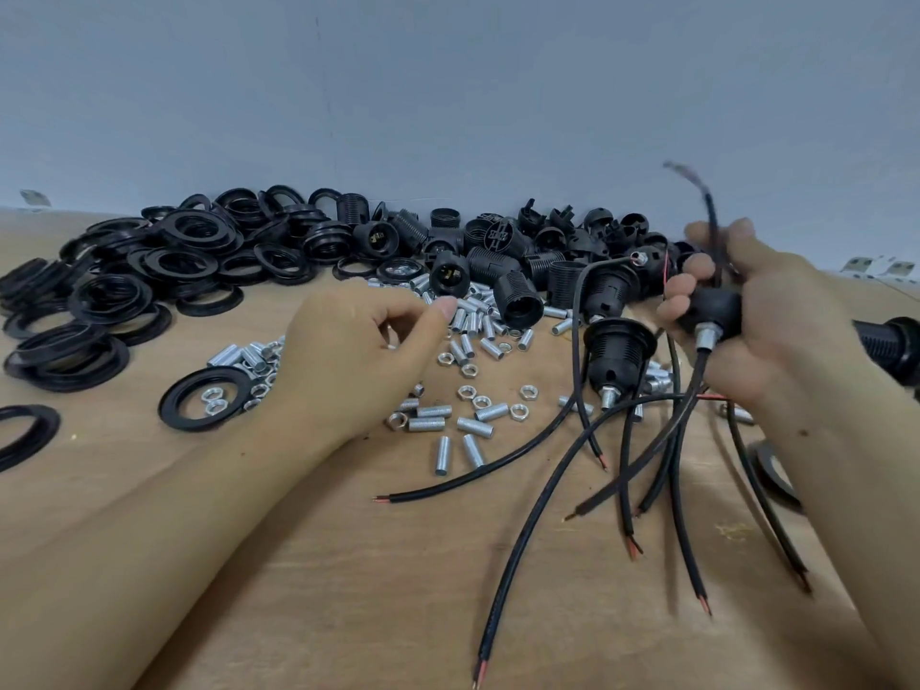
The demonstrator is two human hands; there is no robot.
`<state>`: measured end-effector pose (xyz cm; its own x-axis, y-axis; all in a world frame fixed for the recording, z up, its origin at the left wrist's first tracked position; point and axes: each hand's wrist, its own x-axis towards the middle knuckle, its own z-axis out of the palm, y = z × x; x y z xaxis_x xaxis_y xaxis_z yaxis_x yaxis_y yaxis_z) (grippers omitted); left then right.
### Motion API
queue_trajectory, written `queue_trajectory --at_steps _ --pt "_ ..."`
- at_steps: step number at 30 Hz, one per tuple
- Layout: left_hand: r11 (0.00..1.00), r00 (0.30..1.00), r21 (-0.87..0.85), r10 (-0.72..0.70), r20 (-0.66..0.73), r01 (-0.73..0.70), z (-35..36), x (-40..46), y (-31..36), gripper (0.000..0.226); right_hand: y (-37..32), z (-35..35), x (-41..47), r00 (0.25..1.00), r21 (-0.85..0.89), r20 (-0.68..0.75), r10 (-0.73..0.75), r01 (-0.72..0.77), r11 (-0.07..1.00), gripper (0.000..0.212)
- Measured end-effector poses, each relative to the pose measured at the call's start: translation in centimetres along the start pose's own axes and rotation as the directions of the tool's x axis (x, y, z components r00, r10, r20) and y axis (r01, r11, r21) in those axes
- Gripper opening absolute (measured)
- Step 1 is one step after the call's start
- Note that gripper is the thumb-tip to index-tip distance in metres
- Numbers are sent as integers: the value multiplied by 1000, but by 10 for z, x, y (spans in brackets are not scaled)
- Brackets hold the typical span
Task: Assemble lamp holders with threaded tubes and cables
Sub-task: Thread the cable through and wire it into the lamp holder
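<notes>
My right hand grips a black lamp holder cap with a silver threaded tube sticking out below it. A black cable runs through the tube and its other end rises blurred above my fingers. My left hand hovers over the scattered silver threaded tubes and nuts, thumb and fingers curled together; I cannot see anything between them. An assembled black holder with tube and cable stands on the table between my hands.
A pile of black rings covers the left of the wooden table. Black holder bodies are heaped along the grey wall. Several black cables with red-tipped ends fan out at front right. Another holder lies at the right edge.
</notes>
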<state>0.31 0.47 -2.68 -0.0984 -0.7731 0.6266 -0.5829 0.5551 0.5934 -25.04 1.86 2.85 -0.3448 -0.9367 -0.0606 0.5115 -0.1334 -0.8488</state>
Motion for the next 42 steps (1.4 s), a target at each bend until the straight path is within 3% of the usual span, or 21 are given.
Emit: queue_trajectory --at_steps 5,9,13,16,18,22,25,28,31,35,39,42 --pt "981 999 195 -22 41 14 -1 5 -7 13 10 7 -7 995 -193 93 -47 64 979 29" --pt "982 999 183 -42 -13 44 -1 6 -11 15 14 8 -11 975 -380 216 -55 136 915 26" --pt "984 1000 174 -25 -10 26 1 7 -12 13 17 5 -9 973 -447 228 -27 129 885 13" --pt "986 1000 165 12 -11 -11 2 5 -10 12 19 2 -4 978 -514 199 -69 164 842 15" --pt "985 999 167 37 -3 -36 1 5 -7 11 21 1 -2 966 -592 226 -129 242 769 19" --pt "983 995 180 15 97 -32 0 4 0 10 27 3 -7 869 -737 455 -191 489 467 25" --pt "989 991 73 -131 32 128 -2 18 7 16 29 5 -10 819 -720 511 -261 574 390 16" --pt "977 985 133 -170 35 164 5 53 7 10 34 3 -7 789 -709 526 -318 613 348 16" --pt "951 980 274 -174 94 142 25 90 0 21 38 -1 -2 784 -701 514 -348 618 355 18" --pt "859 944 484 -281 171 168 49 110 -15 39 43 0 -1 787 -679 521 -330 616 399 17" --pt "869 930 442 -325 170 223 48 109 -13 38 42 4 -4 806 -650 511 -300 590 479 17" --pt "910 934 305 -333 131 281 29 100 -8 45 43 4 -6 811 -621 497 -310 581 525 17"
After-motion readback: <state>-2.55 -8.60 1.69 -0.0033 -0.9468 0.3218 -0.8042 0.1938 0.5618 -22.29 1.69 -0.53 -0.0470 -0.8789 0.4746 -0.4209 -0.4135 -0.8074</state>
